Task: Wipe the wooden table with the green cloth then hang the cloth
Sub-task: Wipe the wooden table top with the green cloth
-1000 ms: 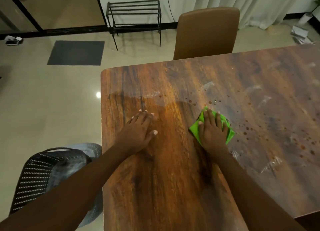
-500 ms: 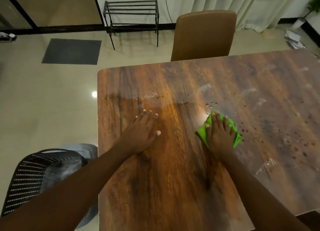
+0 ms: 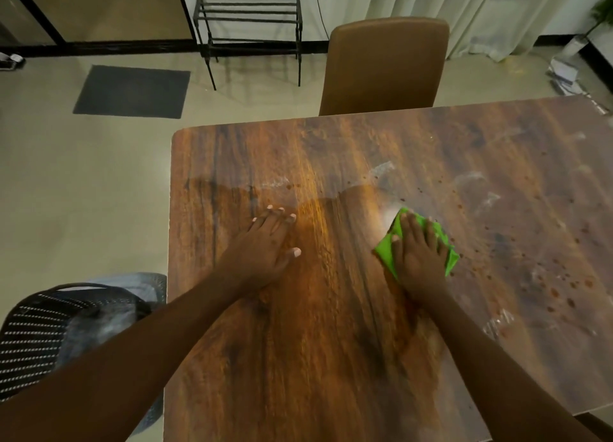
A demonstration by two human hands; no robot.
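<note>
On the brown wooden bench, the left grip is lying flat while the straight-fingered right grip is pressing a folded green cloth, one corner pointing away.

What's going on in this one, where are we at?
A person is wiping the wooden table. The right hand presses the green cloth flat on the tabletop, fingers straight. The left hand rests flat on the wood beside it, holding nothing. Right of the cloth the surface is dotted with dark spots and pale smears, so wiping is not finished and the cloth is not yet hung.
</note>
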